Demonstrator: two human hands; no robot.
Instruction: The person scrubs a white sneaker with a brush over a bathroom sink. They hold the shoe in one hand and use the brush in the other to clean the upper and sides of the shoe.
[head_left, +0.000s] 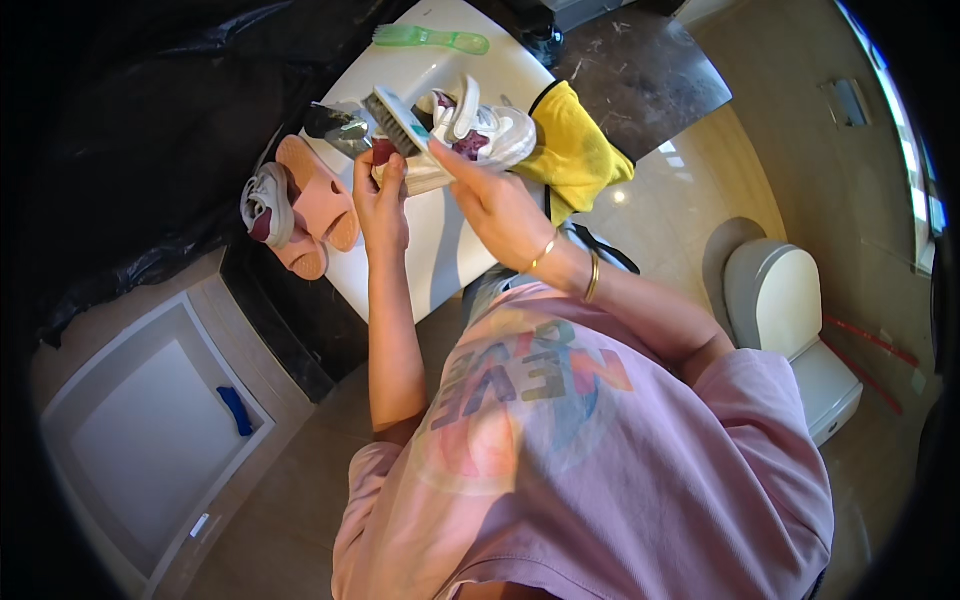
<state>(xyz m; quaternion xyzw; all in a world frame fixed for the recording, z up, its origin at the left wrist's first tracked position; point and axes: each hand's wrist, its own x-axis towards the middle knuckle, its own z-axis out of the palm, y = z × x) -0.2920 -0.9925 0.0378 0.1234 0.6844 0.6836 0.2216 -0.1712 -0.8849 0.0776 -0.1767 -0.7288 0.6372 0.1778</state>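
Observation:
My left hand (383, 196) grips the heel end of a white sneaker (499, 131) with maroon patches, holding it over a white sink (465, 232). In my right hand (499, 206) is a scrub brush (405, 120) with a pale back and grey bristles. Its bristles face the sneaker's maroon heel; whether they touch it I cannot tell. Behind the sneaker stands a chrome faucet (341, 124). The second sneaker (268, 206) rests on pink slippers (319, 191) at the sink's left side.
A green brush (431, 39) lies on the sink's far rim. A yellow cloth (574, 150) hangs over the right edge, beside a dark marble counter (637, 75). Black plastic sheeting (150, 150) covers the left. A toilet (776, 300) stands to the right.

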